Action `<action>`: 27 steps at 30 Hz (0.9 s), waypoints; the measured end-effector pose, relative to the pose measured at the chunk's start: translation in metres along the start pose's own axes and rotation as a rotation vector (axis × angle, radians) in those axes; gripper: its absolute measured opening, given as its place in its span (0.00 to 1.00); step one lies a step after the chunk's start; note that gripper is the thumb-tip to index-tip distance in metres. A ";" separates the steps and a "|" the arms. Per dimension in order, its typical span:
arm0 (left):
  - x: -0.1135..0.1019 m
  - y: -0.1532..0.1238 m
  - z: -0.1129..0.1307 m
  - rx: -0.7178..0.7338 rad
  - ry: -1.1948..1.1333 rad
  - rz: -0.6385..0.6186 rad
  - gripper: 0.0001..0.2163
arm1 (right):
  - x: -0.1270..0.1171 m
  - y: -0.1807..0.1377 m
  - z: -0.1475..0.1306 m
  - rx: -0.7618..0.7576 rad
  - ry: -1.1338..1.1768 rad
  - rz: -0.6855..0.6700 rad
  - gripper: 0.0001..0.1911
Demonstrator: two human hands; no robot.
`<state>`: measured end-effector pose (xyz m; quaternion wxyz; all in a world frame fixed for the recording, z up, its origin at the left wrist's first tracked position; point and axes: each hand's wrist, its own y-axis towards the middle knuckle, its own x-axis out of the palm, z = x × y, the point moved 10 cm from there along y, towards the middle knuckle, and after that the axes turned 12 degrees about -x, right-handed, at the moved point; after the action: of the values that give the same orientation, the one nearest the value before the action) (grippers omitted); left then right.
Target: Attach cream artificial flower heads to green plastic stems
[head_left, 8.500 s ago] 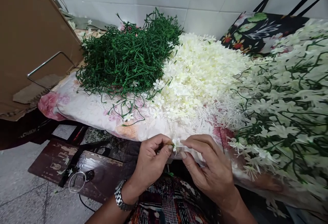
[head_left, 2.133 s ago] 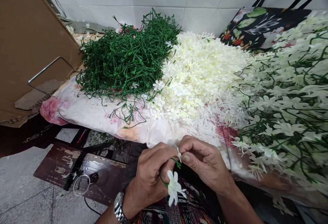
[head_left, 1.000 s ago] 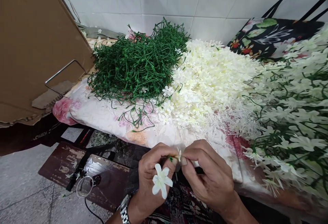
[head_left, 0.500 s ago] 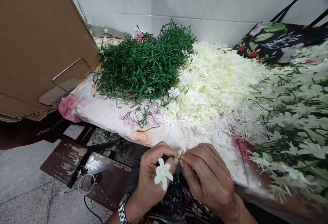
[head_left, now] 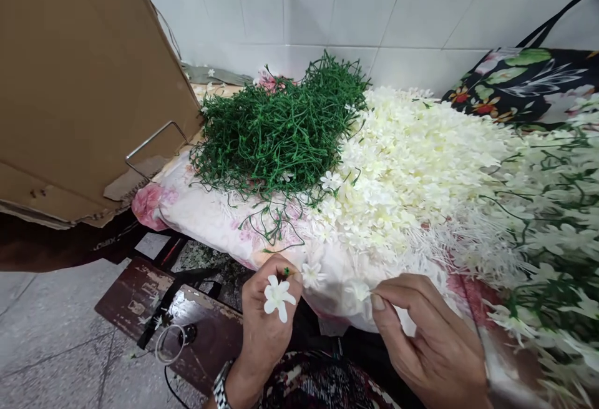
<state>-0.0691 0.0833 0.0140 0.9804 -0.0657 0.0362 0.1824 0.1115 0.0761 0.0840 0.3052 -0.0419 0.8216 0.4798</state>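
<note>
Left hand (head_left: 266, 328) closed on a green stem (head_left: 286, 271) bearing two white flowers (head_left: 277, 296), held just below the bench (head_left: 206, 221) edge. Right hand (head_left: 430, 340), apart from the left, pinches a single loose blossom (head_left: 359, 289) between thumb and forefinger. On the cloth-covered bench lie a heap of stems (head_left: 281, 131) and, beside it, a pile of petals (head_left: 412, 159). A cardboard box (head_left: 79, 78) stands at left.
</note>
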 end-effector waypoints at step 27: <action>0.069 -0.021 -0.027 -0.245 -0.129 -0.341 0.08 | -0.008 -0.010 -0.013 -0.102 -0.056 0.002 0.06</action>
<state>0.0019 0.0844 -0.0172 0.9820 -0.1778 -0.0605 0.0207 0.1151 0.0583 0.0854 0.3249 -0.0434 0.7872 0.5223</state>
